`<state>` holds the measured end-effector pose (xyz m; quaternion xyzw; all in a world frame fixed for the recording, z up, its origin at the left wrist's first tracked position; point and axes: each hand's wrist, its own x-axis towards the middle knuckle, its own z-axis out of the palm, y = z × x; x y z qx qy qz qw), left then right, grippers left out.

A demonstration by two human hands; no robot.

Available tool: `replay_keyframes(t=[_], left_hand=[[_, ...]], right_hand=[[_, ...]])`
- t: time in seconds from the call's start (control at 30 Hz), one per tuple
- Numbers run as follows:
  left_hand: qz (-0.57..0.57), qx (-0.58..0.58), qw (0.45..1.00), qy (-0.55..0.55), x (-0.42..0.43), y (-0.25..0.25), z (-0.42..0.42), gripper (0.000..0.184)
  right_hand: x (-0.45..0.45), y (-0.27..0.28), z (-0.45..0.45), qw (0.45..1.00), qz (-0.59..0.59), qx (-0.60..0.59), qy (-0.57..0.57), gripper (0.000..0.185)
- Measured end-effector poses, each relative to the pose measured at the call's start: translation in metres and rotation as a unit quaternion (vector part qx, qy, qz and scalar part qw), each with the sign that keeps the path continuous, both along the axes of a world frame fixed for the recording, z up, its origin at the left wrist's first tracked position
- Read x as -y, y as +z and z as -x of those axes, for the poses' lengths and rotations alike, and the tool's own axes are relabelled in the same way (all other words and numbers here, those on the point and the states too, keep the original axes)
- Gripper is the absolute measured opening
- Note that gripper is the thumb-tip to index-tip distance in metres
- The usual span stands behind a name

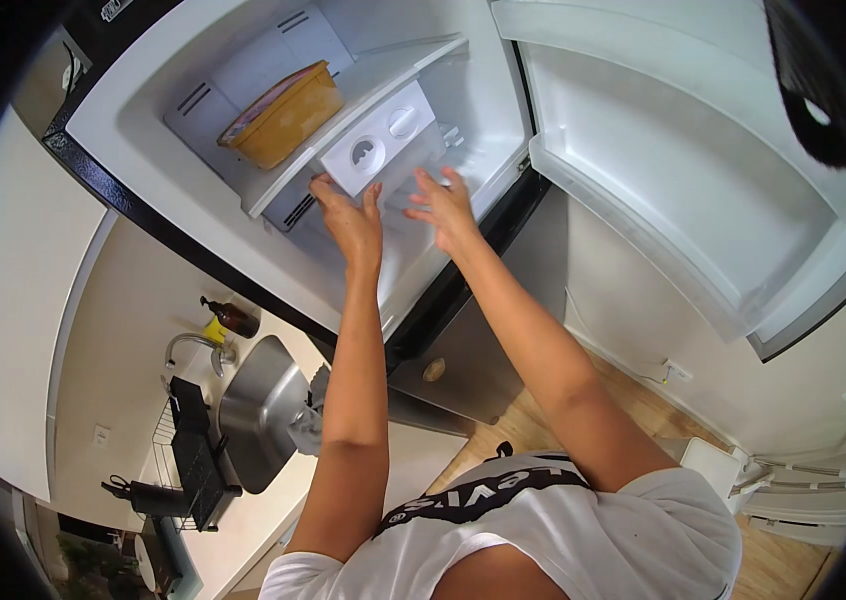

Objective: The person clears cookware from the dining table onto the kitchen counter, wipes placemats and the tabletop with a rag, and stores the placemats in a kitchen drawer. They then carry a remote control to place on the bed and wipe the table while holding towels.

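A white ice maker with two round twist knobs on its front sits just under the freezer shelf. My left hand is at its lower left corner, thumb at the lower front edge and fingers around the left end; some fingertips are hidden. To the right, my right hand is open with fingers spread, below the ice maker's right end, and nothing shows in it. On the shelf above rests a yellow-orange tub with something pinkish at its top.
The freezer door stands swung out to the right, with clear door bins. Below left are a steel sink, a faucet, a brown pump bottle and a black dish rack. A dark furry shape hangs at upper right.
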<state>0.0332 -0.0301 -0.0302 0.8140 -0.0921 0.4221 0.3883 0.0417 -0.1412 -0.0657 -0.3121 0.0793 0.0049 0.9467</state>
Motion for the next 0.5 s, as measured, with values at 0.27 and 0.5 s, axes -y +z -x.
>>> replay_keyframes(t=[0.27,0.5], left_hand=[[0.032,0.059,0.997,-0.041,0.036,-0.002,-0.037,0.05],[0.048,0.095,0.992,-0.063,0.035,-0.012,-0.034,0.049]], right_hand=[[0.115,0.018,0.198,0.68,0.267,0.38,-0.568,0.029],[0.278,0.015,0.369,0.265,0.471,0.03,-0.841,0.043]])
